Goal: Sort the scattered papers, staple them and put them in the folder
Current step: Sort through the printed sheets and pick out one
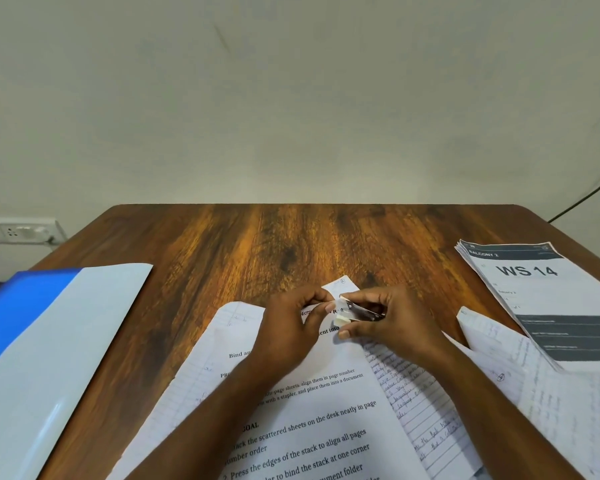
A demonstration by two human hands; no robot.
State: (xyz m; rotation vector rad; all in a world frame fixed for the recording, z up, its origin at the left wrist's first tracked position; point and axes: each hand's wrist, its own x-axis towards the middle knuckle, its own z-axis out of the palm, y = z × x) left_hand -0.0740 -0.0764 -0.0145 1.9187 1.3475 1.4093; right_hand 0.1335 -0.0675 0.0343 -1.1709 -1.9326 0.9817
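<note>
Head view: right hand [392,323] grips small stapler [359,311] on far corner of paper stack [312,410], mid-bench near front edge; left hand [291,323] pinches that corner. Folder [49,341] open at left edge. Risk: loose sheets fanning right escape staple; corner slips, staple lands crooked.

Two hands, a left hand [288,327] and a right hand [392,323], were seen over one table [291,244]. One stapler [359,311], one folder [49,344] at the left, one printed stack [548,299] at the far right, and several loose papers [312,410], not exactly countable, were counted.
</note>
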